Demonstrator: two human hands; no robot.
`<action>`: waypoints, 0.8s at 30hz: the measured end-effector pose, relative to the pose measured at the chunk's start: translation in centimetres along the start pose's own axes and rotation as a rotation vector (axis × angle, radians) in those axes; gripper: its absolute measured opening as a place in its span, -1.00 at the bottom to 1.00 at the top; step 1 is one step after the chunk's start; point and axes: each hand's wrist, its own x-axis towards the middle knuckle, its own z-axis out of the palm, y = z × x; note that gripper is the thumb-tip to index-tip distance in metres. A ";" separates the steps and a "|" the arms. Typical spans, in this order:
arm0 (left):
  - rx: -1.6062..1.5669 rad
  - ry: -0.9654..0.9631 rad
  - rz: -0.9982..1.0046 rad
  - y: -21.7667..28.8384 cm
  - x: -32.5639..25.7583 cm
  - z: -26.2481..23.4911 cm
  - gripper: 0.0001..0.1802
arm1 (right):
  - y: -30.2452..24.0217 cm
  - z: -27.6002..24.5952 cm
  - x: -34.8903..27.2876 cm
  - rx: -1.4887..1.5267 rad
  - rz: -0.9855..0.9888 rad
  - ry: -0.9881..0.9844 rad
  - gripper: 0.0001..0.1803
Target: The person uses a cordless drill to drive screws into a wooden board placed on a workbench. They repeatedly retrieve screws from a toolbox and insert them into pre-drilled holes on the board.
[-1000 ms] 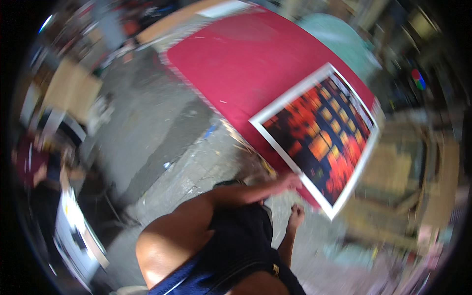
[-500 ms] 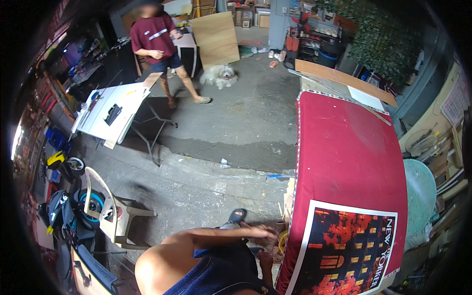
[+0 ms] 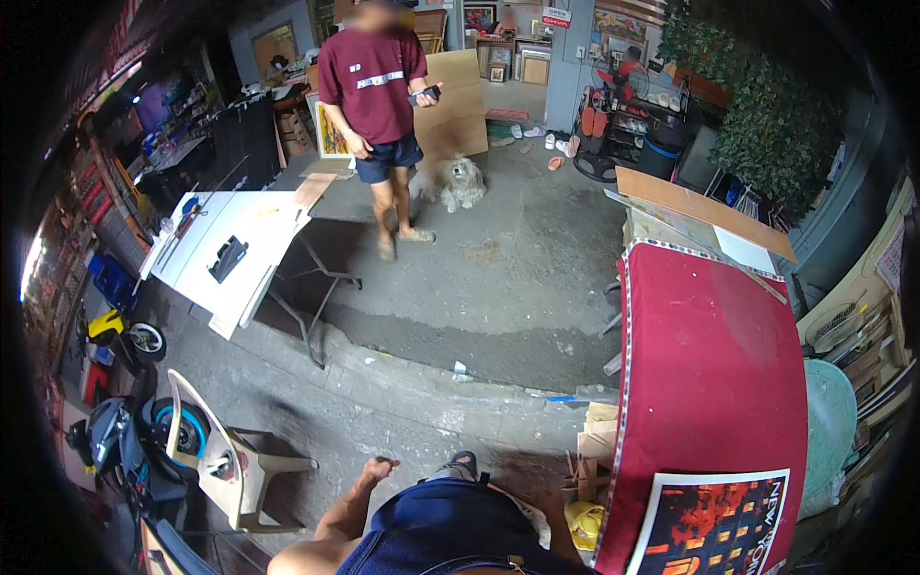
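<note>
A person's bare left hand (image 3: 381, 467) hangs over the concrete floor (image 3: 412, 374) of a cluttered workshop, fingers curled in toward the palm and no object visible in its grasp, well apart from a cream plastic chair (image 3: 251, 484) farther left. The right hand (image 3: 550, 502) is low beside the near end of a red-covered table (image 3: 709, 383), so dark and blurred that its grip, and whether it holds anything, cannot be told; just beside it are a yellow object (image 3: 586, 525) and pale wood pieces (image 3: 599, 431). A white-bordered poster (image 3: 709, 527) of red foliage and lit windows lies face up on the near end of the red cloth, to the person's right, its lower part cut off by the edge of view. A long brown board (image 3: 704, 213) and a white sheet (image 3: 743, 251) rest at the table's far end. Across the floor, a co-worker (image 3: 379, 96) in a maroon shirt and dark shorts stands with a dark object (image 3: 425, 96) in one hand, beside a shaggy pale dog (image 3: 464, 184) and a leaning plywood panel (image 3: 450, 105). On the left, a white-topped folding table (image 3: 273, 235) bears a black item (image 3: 228, 259), with a dark motorcycle (image 3: 120, 446) parked near the chair.
</note>
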 end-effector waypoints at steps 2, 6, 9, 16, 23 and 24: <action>-0.134 0.066 -0.079 -1.3 0.4 -2.9 -0.54 | -2.5 1.5 2.4 0.054 0.016 -0.021 -0.77; -0.399 0.145 -0.186 -3.7 0.4 -5.5 -0.64 | -9.1 -0.3 3.9 0.218 0.092 -0.156 -0.76; -0.381 0.108 -0.219 -3.2 0.9 -4.7 -0.63 | -10.3 -1.5 4.8 0.199 0.300 -0.159 -0.68; -0.492 -0.032 -0.309 -1.5 2.1 -0.5 -0.60 | -10.5 -1.6 7.7 0.057 0.670 -0.304 -0.69; -0.347 -0.106 0.085 1.8 9.9 -0.2 -0.64 | -12.2 0.0 19.1 0.338 0.271 -0.356 -0.66; -0.543 -0.071 -0.049 4.6 9.8 -1.6 -0.64 | -17.5 0.3 20.3 0.214 0.262 -0.333 -0.68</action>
